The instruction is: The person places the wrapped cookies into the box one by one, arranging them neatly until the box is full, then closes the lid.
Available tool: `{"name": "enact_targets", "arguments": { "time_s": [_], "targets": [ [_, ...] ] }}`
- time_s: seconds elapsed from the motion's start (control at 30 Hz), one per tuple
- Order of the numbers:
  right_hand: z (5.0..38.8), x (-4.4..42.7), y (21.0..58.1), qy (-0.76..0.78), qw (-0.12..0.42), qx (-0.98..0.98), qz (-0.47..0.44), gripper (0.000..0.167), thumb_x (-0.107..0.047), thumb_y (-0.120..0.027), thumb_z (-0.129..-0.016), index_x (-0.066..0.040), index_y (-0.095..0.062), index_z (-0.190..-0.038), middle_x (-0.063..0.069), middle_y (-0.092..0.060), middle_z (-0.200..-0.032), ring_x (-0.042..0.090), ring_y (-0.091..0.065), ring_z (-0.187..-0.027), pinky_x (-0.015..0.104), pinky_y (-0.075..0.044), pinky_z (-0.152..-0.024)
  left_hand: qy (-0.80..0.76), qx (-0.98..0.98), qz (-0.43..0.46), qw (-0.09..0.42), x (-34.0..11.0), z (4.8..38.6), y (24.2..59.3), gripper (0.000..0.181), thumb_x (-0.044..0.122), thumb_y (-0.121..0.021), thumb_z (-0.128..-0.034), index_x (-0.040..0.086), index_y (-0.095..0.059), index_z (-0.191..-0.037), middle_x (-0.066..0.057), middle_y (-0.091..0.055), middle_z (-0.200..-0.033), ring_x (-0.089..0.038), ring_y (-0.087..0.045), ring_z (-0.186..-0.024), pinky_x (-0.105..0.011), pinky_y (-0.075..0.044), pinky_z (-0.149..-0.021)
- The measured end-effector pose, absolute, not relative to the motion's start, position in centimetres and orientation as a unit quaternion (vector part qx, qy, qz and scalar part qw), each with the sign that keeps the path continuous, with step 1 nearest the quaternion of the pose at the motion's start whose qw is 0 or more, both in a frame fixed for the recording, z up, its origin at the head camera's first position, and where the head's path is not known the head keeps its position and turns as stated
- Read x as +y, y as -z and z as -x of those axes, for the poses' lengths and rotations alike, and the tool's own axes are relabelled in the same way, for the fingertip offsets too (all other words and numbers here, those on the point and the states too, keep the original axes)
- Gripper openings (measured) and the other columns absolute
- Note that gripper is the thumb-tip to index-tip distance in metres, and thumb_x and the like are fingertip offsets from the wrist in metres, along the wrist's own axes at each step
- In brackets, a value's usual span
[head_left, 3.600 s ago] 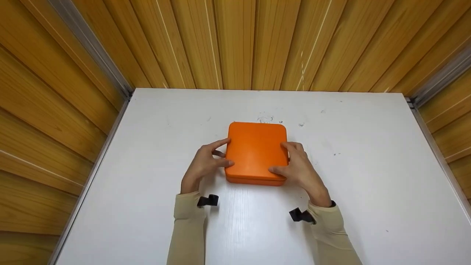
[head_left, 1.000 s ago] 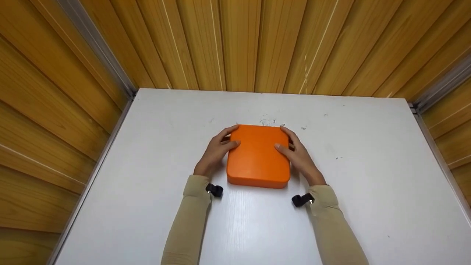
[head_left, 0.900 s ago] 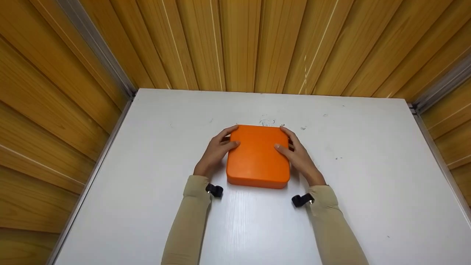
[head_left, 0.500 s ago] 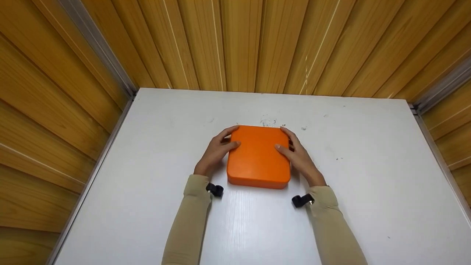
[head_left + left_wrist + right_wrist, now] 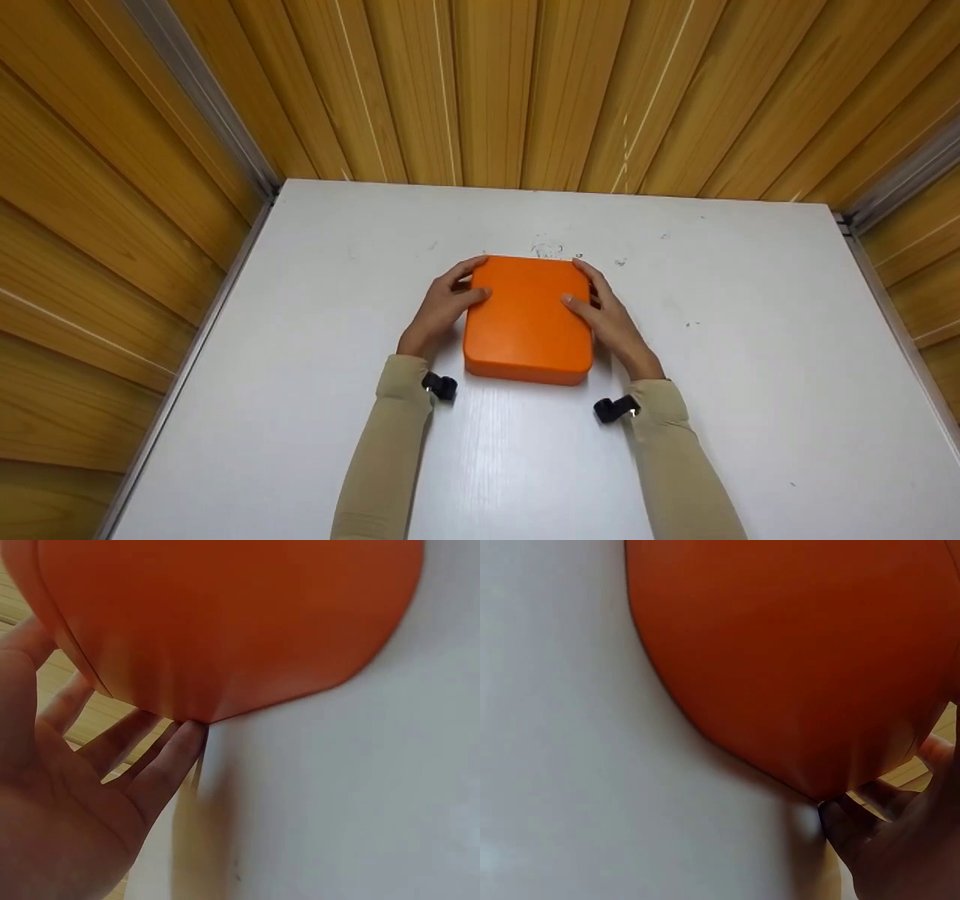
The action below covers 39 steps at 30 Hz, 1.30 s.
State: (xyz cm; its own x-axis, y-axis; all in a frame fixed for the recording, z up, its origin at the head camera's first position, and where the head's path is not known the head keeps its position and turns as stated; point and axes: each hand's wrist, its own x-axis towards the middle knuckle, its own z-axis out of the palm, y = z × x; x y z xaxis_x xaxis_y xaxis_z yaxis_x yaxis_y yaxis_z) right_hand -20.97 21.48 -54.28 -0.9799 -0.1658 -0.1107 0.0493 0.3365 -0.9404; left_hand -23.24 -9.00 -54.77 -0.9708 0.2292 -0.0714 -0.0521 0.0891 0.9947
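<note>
An orange box (image 5: 528,322) with rounded corners lies flat on the white table in the head view. My left hand (image 5: 439,311) grips its left side, thumb on the top face and forefinger reaching to the far left corner. On the opposite side my right hand (image 5: 611,322) holds it in the same way, its forefinger at the far right corner. A thin seam runs along the box (image 5: 225,615) in the left wrist view, and fingertips touch its lower side near the tabletop. In the right wrist view, fingers (image 5: 844,825) meet the box's lower edge.
The white table (image 5: 337,300) carries small dark marks behind and to the right of the box. Wood-patterned panels (image 5: 487,90) rise behind it and at both sides, with metal rails in the corners. A black wrist camera (image 5: 441,386) sits at the left cuff.
Since the earliest frame both hands have shifted toward the box's far corners, and the near side now shows taller, without its seam. Over the last second hands and box have stayed still.
</note>
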Motion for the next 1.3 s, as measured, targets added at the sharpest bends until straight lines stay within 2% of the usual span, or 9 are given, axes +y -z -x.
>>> {"name": "enact_targets", "arguments": {
  "time_s": [0.1, 0.27, 0.43, 0.63, 0.8, 0.97, 1.13, 1.3],
  "targets": [
    [20.9, 21.4, 54.2, 0.579, 0.092, 0.810, 0.036, 0.075, -0.045, -0.064, -0.106, -0.031, -0.026, -0.170, 0.010, -0.029, -0.172, 0.037, -0.034, -0.152, 0.058, -0.026, -0.124, -0.667, 0.735, -0.067, 0.105, -9.0, 23.1, 54.6, 0.059, 0.022, -0.075, -0.0983, 0.031, -0.058, -0.155, -0.002, -0.057, -0.153, -0.027, -0.057, -0.134, -0.045, -0.046, -0.113],
    [20.6, 21.3, 54.1, 0.583, 0.096, 0.806, 0.037, 0.078, -0.046, -0.065, -0.105, -0.031, -0.025, -0.170, 0.007, -0.024, -0.174, 0.035, -0.030, -0.154, 0.056, -0.024, -0.125, -0.681, 0.718, -0.058, 0.134, -9.3, 22.4, 54.4, 0.064, 0.027, -0.073, -0.1005, 0.038, -0.051, -0.159, 0.002, -0.050, -0.160, -0.024, -0.048, -0.144, -0.046, -0.036, -0.121],
    [19.4, 21.7, 53.8, 0.583, 0.108, 0.804, 0.051, 0.082, -0.045, -0.068, -0.103, -0.031, -0.023, -0.171, 0.011, -0.022, -0.174, 0.039, -0.028, -0.155, 0.061, -0.021, -0.125, -0.672, 0.719, -0.070, 0.164, -10.3, 21.0, 54.4, 0.067, 0.031, -0.077, -0.0970, 0.041, -0.051, -0.158, 0.005, -0.045, -0.164, -0.022, -0.043, -0.149, -0.050, -0.029, -0.124],
    [16.7, 23.1, 53.9, 0.590, 0.128, 0.792, 0.089, 0.087, -0.034, -0.075, -0.100, -0.030, -0.023, -0.171, 0.008, -0.019, -0.175, 0.040, -0.023, -0.157, 0.063, -0.019, -0.125, -0.619, 0.750, -0.136, 0.188, -12.0, 19.4, 54.3, 0.077, 0.033, -0.083, -0.0927, 0.042, -0.047, -0.160, 0.006, -0.039, -0.167, -0.027, -0.042, -0.150, -0.055, -0.028, -0.124],
    [15.0, 23.7, 54.1, 0.594, 0.148, 0.782, 0.116, 0.089, -0.031, -0.077, -0.099, -0.036, -0.023, -0.170, 0.000, -0.018, -0.175, 0.037, -0.021, -0.159, 0.057, -0.017, -0.128, -0.616, 0.740, -0.169, 0.211, -12.9, 18.6, 54.3, 0.087, 0.032, -0.087, -0.0901, 0.039, -0.041, -0.164, 0.009, -0.033, -0.170, -0.026, -0.039, -0.152, -0.046, -0.030, -0.125],
    [14.6, 23.8, 54.4, 0.600, 0.145, 0.777, 0.121, 0.089, -0.027, -0.078, -0.098, -0.038, -0.025, -0.169, 0.000, -0.020, -0.174, 0.036, -0.023, -0.158, 0.055, -0.017, -0.128, -0.619, 0.730, -0.184, 0.225, -13.2, 18.3, 54.3, 0.092, 0.030, -0.088, -0.0897, 0.037, -0.037, -0.166, 0.008, -0.029, -0.171, -0.026, -0.036, -0.154, -0.043, -0.032, -0.124],
    [14.8, 23.9, 54.9, 0.616, 0.139, 0.764, 0.134, 0.089, -0.018, -0.077, -0.099, -0.031, -0.024, -0.170, 0.004, -0.019, -0.175, 0.037, -0.022, -0.158, 0.055, -0.017, -0.128, -0.612, 0.732, -0.197, 0.224, -13.3, 18.4, 54.3, 0.092, 0.030, -0.087, -0.0914, 0.036, -0.035, -0.167, 0.008, -0.028, -0.172, -0.026, -0.035, -0.154, -0.042, -0.029, -0.125],
    [15.0, 24.0, 54.5, 0.597, 0.146, 0.778, 0.132, 0.088, -0.023, -0.077, -0.099, -0.032, -0.025, -0.170, 0.003, -0.018, -0.175, 0.040, -0.023, -0.157, 0.057, -0.018, -0.127, -0.596, 0.749, -0.187, 0.223, -13.0, 18.5, 54.0, 0.090, 0.032, -0.086, -0.0910, 0.038, -0.036, -0.166, 0.009, -0.026, -0.172, -0.027, -0.034, -0.155, -0.043, -0.032, -0.124]
  ]
}}
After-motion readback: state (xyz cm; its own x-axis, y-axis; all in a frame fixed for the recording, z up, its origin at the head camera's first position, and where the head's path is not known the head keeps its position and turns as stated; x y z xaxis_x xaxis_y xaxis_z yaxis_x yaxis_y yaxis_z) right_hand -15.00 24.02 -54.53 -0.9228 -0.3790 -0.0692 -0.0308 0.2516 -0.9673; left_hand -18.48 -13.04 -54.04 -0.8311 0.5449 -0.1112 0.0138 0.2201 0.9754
